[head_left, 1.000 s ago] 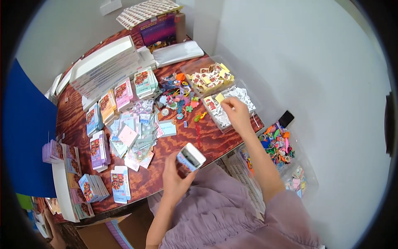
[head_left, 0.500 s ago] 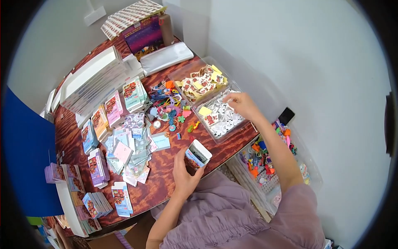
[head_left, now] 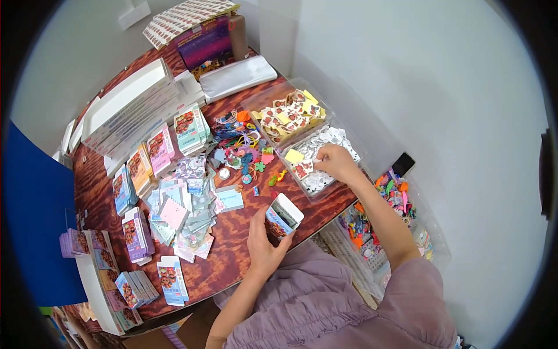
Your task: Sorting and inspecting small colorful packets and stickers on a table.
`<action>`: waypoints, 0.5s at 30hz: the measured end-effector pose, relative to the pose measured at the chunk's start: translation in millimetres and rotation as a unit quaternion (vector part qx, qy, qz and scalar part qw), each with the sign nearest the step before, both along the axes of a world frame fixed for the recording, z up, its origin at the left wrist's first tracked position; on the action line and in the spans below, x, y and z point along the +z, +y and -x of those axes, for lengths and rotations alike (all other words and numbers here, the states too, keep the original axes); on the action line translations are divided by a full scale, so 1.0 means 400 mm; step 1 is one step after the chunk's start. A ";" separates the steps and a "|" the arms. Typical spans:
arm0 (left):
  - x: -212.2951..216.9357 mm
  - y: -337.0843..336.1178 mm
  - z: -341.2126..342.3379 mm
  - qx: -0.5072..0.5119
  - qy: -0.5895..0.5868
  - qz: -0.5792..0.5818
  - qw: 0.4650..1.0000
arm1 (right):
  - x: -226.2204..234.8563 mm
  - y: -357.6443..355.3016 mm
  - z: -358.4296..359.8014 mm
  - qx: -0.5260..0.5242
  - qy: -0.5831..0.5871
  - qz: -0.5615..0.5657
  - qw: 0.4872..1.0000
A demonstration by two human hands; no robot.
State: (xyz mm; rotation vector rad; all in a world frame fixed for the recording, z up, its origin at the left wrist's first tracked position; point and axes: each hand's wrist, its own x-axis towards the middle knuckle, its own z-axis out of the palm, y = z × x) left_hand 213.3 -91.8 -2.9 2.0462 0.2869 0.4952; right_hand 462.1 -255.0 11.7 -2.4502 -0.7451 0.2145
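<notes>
My left hand [head_left: 266,247] grips a small blue card box [head_left: 278,223] printed with pictures, close to the table's front edge. The box's top is open, and greyish contents show inside. Over the front compartment of a clear plastic tray [head_left: 314,192], my right hand [head_left: 339,163] is closed in a pinch with fingertips low among small black-and-white paper pieces [head_left: 343,142]. Something pale shows at its fingertips, too small to make out. Beside them lie a yellow slip [head_left: 294,156] and a picture card [head_left: 302,169]. Picture cards [head_left: 289,114] heap in the tray's rear compartment.
Mixed small packets and cards [head_left: 183,215] cover the table's middle. Colourful trinkets [head_left: 244,154] lie left of the tray. Stacked boxes [head_left: 137,235] line the left side, with white trays [head_left: 131,99] behind. Below the right edge sit a phone [head_left: 403,164] and a toy-filled bin [head_left: 430,238].
My right hand has moved slightly left and nearer, from the tray's middle toward the yellow slip. My left hand still holds the box, little moved. The whole view has shifted slightly.
</notes>
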 end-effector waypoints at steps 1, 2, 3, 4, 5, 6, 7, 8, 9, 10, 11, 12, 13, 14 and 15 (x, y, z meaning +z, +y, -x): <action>-0.002 0.002 0.002 0.001 -0.006 -0.007 1.000 | 0.011 -0.007 -0.006 -0.011 0.049 -0.040 0.998; -0.004 0.003 0.003 0.001 -0.012 -0.014 1.000 | 0.019 -0.015 -0.009 -0.022 0.098 -0.079 0.992; -0.005 0.004 0.004 0.002 -0.013 -0.011 1.000 | 0.024 -0.024 -0.011 -0.037 0.117 -0.112 0.986; -0.004 0.004 0.004 0.003 -0.012 -0.006 1.000 | 0.034 -0.033 -0.014 -0.038 0.115 -0.110 0.987; -0.004 0.003 0.005 0.005 -0.011 0.000 1.000 | 0.048 -0.041 -0.016 -0.072 0.175 -0.138 0.972; -0.003 0.003 0.006 0.005 -0.012 0.004 1.000 | 0.061 -0.052 -0.017 -0.107 0.233 -0.166 0.952; -0.002 0.005 0.007 0.005 -0.016 -0.001 1.000 | 0.072 -0.060 -0.017 -0.105 0.288 -0.202 0.930; -0.001 0.008 0.008 0.006 -0.018 -0.006 1.000 | 0.080 -0.062 -0.013 -0.103 0.288 -0.199 0.931; 0.000 0.008 0.008 0.009 -0.018 -0.004 1.000 | 0.085 -0.064 -0.006 -0.102 0.304 -0.217 0.922; 0.001 0.007 0.007 0.009 -0.015 0.003 1.000 | 0.092 -0.064 0.003 -0.100 0.320 -0.234 0.913; 0.002 0.005 0.007 0.007 -0.011 0.010 1.000 | 0.107 -0.064 0.017 -0.098 0.322 -0.231 0.913; -0.002 0.007 0.010 0.007 -0.011 0.000 1.000 | 0.123 -0.057 0.036 -0.070 0.355 -0.248 0.899; -0.003 0.007 0.009 0.007 -0.012 -0.008 1.000 | 0.143 -0.049 0.057 -0.041 0.388 -0.265 0.882; -0.005 0.003 0.007 0.004 -0.014 -0.014 1.000 | 0.172 -0.039 0.093 -0.024 0.392 -0.262 0.882; -0.011 0.001 0.009 0.002 -0.010 -0.012 1.000 | 0.210 -0.021 0.135 -0.009 0.405 -0.242 0.882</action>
